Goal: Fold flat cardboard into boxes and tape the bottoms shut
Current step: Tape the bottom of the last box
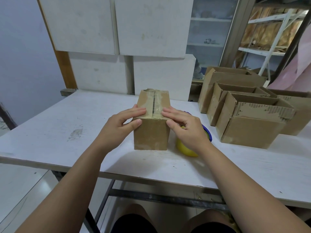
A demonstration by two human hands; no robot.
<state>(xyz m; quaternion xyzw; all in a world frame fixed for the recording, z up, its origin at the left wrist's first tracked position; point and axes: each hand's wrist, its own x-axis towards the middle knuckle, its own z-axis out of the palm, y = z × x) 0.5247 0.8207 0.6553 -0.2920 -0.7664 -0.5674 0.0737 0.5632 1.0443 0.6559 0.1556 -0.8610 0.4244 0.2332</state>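
A brown cardboard box (151,135) stands near the middle of the white desk (67,115), a little back from the near edge. Its closed flaps face up. A strip of clear tape (155,103) runs along the seam between them, from the far edge of the top to the near one.

Both hands rest on the near top edge of the box. The left hand (124,121) lies at the left corner, with its fingers stretched flat across the top and its thumb pressed against the front face. The right hand (185,125) sits at the right corner. Its first two fingers are laid flat on the tape beside the seam, its thumb is at the corner, and its last two fingers are loosely bent off the side. Neither hand curls round anything; both press flat on the cardboard.

Just right of the box, partly hidden under the right hand, a yellow roll of tape (186,149) lies on the desk with a blue part behind it.

Toward the right edge of the desk stands a cluster of open-topped cardboard boxes (249,128), set close together with their flaps up. White panels (94,26) lean along the far edge, and metal shelves (267,36) stand beyond the far right corner.
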